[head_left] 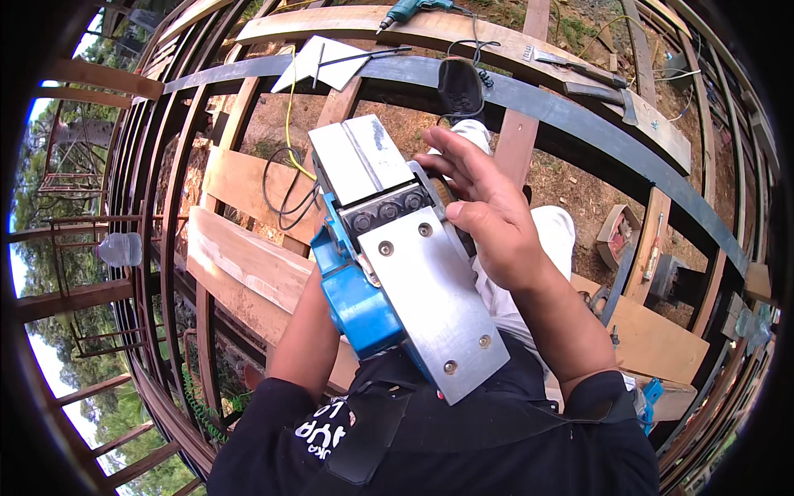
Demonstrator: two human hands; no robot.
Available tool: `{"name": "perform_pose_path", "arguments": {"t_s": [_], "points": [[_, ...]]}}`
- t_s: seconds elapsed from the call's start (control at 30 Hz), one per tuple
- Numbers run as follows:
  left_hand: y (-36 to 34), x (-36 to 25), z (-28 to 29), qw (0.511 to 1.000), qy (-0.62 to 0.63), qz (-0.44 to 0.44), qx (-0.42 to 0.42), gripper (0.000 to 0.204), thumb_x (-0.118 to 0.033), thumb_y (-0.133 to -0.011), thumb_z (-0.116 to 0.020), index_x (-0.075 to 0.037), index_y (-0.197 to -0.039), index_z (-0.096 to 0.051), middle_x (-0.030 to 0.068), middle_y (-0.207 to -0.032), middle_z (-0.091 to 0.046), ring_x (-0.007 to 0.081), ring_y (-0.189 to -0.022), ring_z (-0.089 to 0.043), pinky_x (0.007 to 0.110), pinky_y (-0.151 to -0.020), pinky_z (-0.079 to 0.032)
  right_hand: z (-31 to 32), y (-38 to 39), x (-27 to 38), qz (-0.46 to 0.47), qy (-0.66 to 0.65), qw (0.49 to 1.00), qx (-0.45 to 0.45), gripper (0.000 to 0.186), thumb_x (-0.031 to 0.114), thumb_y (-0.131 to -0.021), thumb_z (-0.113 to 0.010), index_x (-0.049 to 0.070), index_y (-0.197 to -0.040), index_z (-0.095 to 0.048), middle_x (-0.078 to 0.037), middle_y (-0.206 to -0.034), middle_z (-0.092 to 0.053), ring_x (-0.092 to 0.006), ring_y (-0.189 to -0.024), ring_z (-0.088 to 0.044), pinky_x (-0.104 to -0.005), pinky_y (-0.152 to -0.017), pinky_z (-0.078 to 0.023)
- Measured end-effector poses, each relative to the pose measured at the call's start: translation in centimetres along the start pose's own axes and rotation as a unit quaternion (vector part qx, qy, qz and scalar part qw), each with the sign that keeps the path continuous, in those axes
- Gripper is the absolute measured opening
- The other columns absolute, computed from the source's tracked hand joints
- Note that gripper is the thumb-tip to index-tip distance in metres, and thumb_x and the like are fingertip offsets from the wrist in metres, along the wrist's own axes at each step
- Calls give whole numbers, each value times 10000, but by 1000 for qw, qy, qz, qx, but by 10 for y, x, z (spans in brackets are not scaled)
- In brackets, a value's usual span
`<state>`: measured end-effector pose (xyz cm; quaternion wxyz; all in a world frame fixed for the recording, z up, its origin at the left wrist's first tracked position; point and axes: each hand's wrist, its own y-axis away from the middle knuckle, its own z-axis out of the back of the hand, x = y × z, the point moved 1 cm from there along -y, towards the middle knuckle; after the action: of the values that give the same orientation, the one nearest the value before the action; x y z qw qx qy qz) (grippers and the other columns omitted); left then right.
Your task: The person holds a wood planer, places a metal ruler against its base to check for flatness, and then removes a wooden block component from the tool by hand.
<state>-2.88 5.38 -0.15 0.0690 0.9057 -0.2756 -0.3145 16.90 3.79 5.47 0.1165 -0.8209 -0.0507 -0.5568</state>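
Just beyond the dark shirt (529,459), I see the planer (438,298) turned metal sole up, its long axis slanting from near right to far left, the grooved end pointing away. The right hand (490,207) lies along its right edge, fingers loose and unclenched, while the left hand is hidden behind it, so I can't tell its grip. Farther left lie boards (240,258), then a grey beam (571,124) with a white sheet (341,73) over it, and a drill (408,11) at the far plank (306,25).
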Motion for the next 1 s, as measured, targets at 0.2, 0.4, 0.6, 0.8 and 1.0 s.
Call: {"name": "perform_pose_path", "arguments": {"t_s": [0.2, 0.4, 0.6, 0.8, 1.0], "points": [[-6, 1, 10, 1000, 5, 8, 6, 624, -473, -996, -323, 8, -1395, -332, 200, -1320, -494, 300, -1158, -555, 425, -942, -497, -15, 15, -6, 74, 145, 985, -46, 653, 21, -749, -450, -109, -1374, -315, -231, -1368, -422, -291, -1278, -429, -369, -1095, -280], [-1, -4, 15, 1000, -7, -5, -5, 620, -468, -997, -323, 6, -1397, -332, 200, -1325, -492, 302, -1158, -556, 428, -940, -499, -25, 24, -7, 126, 193, 970, -77, 666, 13, -722, -423, -112, -1366, -306, -255, -1368, -412, -328, -1302, -394, -375, -1109, -257], [-3, -3, 13, 1000, -14, 1, -5, 615, -463, -999, -323, 3, -1400, -332, 201, -1330, -489, 304, -1159, -556, 430, -939, -501, -23, 29, -8, 135, 215, 964, -83, 664, 13, -713, -417, -116, -1355, -309, -259, -1371, -405, -346, -1315, -377, -379, -1119, -241], [-11, 0, 15, 1000, -11, 16, -8, 611, -458, -1000, -324, 1, -1403, -333, 201, -1335, -487, 305, -1159, -556, 432, -937, -502, -20, 29, -7, 107, 169, 977, -71, 668, -9, -701, -404, -115, -1355, -311, -239, -1375, -405, -316, -1322, -372, -388, -1130, -218], [-19, -1, 22, 999, -6, 40, -11, 607, -453, -1002, -324, -1, -1405, -333, 202, -1340, -484, 307, -1159, -556, 435, -935, -504, -4, 31, -19, 86, 37, 993, -74, 702, 3, -673, -422, -100, -1358, -314, -225, -1385, -402, -302, -1327, -368, -399, -1136, -211]]}}
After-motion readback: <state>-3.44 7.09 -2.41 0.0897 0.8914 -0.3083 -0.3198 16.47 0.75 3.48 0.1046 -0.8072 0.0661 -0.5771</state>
